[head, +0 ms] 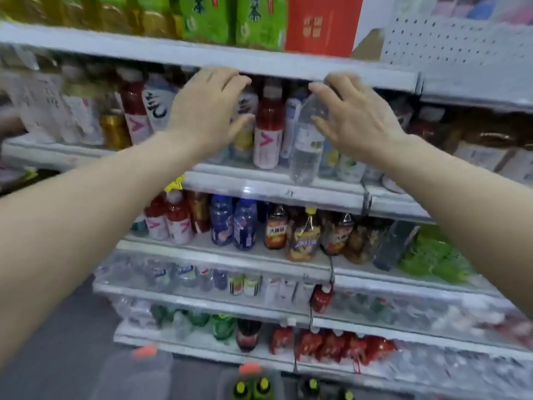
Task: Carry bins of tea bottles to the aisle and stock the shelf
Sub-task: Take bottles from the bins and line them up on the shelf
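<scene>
Both arms were up at the second white metal shelf (274,190). My right hand (357,116) had thumb and fingers curled round the shoulder of a clear plastic bottle with a pale label (307,145). The bottle was tilted, its base hanging out past the shelf lip, so my grip was carrying it; my read is I was halfway through slotting it into the front row. My left hand (207,111) was spread, fingers lightly curved, in front of the neighbouring bottles, probably to keep them from tipping. Contact: can't tell, too blurred.

The remaining stock was down by my feet: dark bottles with yellow-green caps (253,388) beside a translucent grey bin with an orange handle (141,370).

Labels: the red bottle with a white label (268,131) carried a pink "V". The green-wrapped packs (259,21) on the top shelf showed 茶. The held bottle's print was unreadable.
</scene>
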The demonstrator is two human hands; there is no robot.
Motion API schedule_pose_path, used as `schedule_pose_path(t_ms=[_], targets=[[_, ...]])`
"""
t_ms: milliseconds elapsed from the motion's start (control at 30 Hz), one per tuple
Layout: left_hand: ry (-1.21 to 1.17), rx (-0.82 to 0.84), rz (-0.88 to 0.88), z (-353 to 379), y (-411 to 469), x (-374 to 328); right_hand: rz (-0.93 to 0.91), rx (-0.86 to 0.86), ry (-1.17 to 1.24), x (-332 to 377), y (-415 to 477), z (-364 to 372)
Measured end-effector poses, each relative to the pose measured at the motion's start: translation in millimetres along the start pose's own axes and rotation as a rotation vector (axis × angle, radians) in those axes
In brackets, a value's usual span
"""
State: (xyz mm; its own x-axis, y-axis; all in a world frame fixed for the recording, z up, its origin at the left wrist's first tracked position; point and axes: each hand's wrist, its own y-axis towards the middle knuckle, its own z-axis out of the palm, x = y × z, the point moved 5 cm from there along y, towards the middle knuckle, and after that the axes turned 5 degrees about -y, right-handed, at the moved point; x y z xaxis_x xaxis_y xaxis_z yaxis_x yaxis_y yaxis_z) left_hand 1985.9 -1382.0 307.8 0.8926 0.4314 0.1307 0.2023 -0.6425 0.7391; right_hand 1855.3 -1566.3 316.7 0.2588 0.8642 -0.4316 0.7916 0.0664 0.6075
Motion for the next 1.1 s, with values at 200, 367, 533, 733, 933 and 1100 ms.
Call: schedule_pose_path(t_ms=[200, 367, 533, 733, 933, 1100], targets=[[-0.083, 0.164, -0.092, 61, -101, -28, -0.001, 0.050, 0.145, 40, -109, 60], [-0.211, 0.326, -0.140, 143, -208, -45, -0.008, 0.151, 0.286, 114, -214, 136], [-0.321, 0.497, -0.186, 229, -345, -70, 0.053, 0.365, 0.466, 207, -335, 217], [-0.435, 0.730, -0.301, 336, -547, -121, 0.168, 0.617, 0.614, 330, -497, 309], [-0.486, 0.888, -0.332, 405, -708, -179, 0.328, 0.868, 0.732, 428, -639, 394], [-0.550, 0.998, -0.379, 472, -809, -214, 0.476, 1.058, 0.774, 472, -713, 471]])
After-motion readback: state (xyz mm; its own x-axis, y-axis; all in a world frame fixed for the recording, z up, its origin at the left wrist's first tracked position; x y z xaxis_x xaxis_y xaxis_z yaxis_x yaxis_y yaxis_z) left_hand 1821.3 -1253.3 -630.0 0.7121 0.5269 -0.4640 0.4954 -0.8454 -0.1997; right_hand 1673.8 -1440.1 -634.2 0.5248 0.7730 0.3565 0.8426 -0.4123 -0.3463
